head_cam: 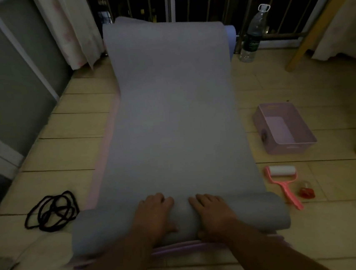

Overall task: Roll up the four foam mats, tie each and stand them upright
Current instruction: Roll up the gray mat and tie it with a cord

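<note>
Two hands lie side by side on the rolled near end of the grey mat (171,118). The left hand (154,215) and the right hand (213,214) each bend the fingers over the top of the roll, with the thumb on its near side, so both grip the roll at its middle. There is one roll, and it lies across the near end. The rest of the grey mat stretches flat over the floor (65,152) toward the far railing, where its far end rises a little.

Under it one pink mat (102,170) shows along the left edge and at the near edge. At the far right corner one violet mat (231,34) shows. I can count three mats; a fourth I cannot tell.

On the floor left of the roll lies one bundle of black cords (52,212); their number is unclear. To the right of the roll are one pink lint roller (283,181) and just beside it one small red object (307,192). Farther on that side stands one lilac basket (285,126). One plastic bottle (250,38) stands upright at the far right.
</note>
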Available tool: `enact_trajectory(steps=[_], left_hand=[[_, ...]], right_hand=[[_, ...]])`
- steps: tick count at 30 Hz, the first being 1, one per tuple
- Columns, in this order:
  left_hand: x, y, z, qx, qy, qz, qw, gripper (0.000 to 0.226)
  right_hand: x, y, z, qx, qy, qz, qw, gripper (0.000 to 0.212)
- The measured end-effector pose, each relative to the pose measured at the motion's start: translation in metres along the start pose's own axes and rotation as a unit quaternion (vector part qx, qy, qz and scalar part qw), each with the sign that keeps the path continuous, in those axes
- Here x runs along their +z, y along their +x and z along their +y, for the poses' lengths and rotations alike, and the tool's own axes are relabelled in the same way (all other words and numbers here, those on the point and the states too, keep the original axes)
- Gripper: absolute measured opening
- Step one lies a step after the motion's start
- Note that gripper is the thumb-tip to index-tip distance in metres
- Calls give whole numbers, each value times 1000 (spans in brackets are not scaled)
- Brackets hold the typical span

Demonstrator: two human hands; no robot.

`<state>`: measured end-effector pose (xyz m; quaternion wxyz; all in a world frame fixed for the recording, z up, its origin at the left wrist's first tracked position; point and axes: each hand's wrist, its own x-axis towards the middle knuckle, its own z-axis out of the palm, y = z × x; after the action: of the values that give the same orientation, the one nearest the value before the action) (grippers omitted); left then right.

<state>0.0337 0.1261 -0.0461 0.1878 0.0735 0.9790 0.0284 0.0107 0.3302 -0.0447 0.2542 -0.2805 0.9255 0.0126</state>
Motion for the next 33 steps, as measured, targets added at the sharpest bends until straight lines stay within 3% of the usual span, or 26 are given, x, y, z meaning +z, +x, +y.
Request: enact_trajectory(steps=[2, 5, 8, 11, 15, 18, 21, 24, 27, 30, 33], left_hand=[[15, -6, -2, 11, 5, 3, 1000, 92], [24, -9, -9, 19, 59, -88, 994, 119], [19, -5, -4, -3, 83, -87, 993, 115], [9, 2, 2, 0, 70, -79, 994, 99], [-19, 13, -6, 13, 50, -50, 997, 53], [-37, 20, -7, 21, 38, -78, 996, 40], [-42, 25, -7, 15, 4, -166, 986, 53], [-35, 26, -8, 3, -2, -203, 979, 85], [-15, 8, -10, 26, -14, -105, 994, 110], [15, -19, -11, 64, -36, 52, 996, 105], [36, -26, -8, 69, -20, 60, 996, 107]], right_hand=[[3, 3, -4, 15, -8, 3, 1000, 101], [4, 5, -5, 16, -25, -4, 1000, 106], [0, 5, -6, 48, -49, -62, 996, 114], [2, 2, -6, 76, -49, -38, 995, 90], [-16, 2, 1, 58, -29, 18, 998, 67], [-35, 5, 3, 52, -18, 12, 998, 50], [-44, 8, 3, 47, 8, -55, 997, 47], [-44, 11, 6, 46, 45, -110, 992, 58], [-30, 11, 6, 53, 81, -118, 988, 78], [-14, 11, 9, 58, 113, -84, 988, 80], [0, 9, 12, 75, 114, -36, 990, 86]])
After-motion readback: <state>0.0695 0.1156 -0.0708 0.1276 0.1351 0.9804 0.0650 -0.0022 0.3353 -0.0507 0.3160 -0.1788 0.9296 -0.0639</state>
